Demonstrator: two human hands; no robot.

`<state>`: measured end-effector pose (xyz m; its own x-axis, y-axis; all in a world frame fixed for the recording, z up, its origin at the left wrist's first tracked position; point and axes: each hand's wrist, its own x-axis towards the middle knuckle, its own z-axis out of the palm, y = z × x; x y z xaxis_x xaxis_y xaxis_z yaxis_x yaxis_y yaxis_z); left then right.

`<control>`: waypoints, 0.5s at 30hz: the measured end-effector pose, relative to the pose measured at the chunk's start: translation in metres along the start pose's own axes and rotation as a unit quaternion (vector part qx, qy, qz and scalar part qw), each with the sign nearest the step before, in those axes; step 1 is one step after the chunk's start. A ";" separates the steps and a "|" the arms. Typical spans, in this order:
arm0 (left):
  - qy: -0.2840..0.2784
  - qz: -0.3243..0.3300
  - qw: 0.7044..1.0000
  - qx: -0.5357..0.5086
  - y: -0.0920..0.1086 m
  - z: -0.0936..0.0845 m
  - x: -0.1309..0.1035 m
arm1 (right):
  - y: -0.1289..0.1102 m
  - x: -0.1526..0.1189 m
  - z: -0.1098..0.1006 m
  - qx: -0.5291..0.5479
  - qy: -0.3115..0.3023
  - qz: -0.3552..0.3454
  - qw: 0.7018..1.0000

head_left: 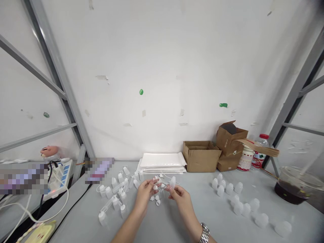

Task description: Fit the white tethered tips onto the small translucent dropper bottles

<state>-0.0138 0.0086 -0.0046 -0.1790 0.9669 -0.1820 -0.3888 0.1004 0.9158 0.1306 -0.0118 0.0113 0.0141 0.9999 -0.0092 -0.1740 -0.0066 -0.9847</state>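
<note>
Near the table's middle, my left hand [144, 194] is closed, its fingers pinched round a small white cap [156, 187] with a thin strap. Facing it, my right hand [180, 197] grips a small translucent plastic bottle [172, 182] between thumb and fingers. The two hands are close together but apart. Several loose white caps [158, 202] with straps lie on the table below and between them. Left of my left hand stand several capped translucent bottles [115, 202], some lying on their sides. To the right are several uncapped translucent pieces [238, 206].
Behind the hands lies a stack of white envelopes [163, 160]. An open cardboard box [201, 157], a brown paper bag [229, 148] and a cup of dark drink [295, 189] stand to the right. A power strip [57, 180] with cables sits at the left.
</note>
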 end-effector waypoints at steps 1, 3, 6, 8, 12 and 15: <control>0.003 -0.008 1.000 -0.013 0.000 0.000 0.000 | -0.001 -0.001 0.001 0.000 -0.004 0.002 1.000; 0.007 -0.015 1.000 -0.024 0.000 0.000 0.001 | -0.003 -0.003 0.003 -0.001 -0.008 0.006 1.000; 0.008 -0.025 0.999 -0.036 0.002 0.001 0.000 | -0.005 -0.005 0.004 -0.010 -0.006 0.010 1.000; 0.003 -0.029 0.999 -0.038 0.004 0.002 -0.001 | -0.005 -0.004 0.003 -0.017 -0.009 0.008 1.000; -0.005 -0.024 0.999 -0.048 0.007 0.003 -0.004 | 0.003 0.000 0.002 -0.070 -0.034 -0.010 0.997; 0.000 -0.023 0.997 -0.078 0.007 0.002 -0.004 | 0.014 0.001 0.001 -0.168 -0.044 -0.043 0.984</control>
<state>-0.0143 0.0058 0.0031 -0.1572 0.9622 -0.2224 -0.5323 0.1071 0.8398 0.1278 -0.0110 -0.0021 -0.0727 0.9943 0.0780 0.1586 0.0888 -0.9833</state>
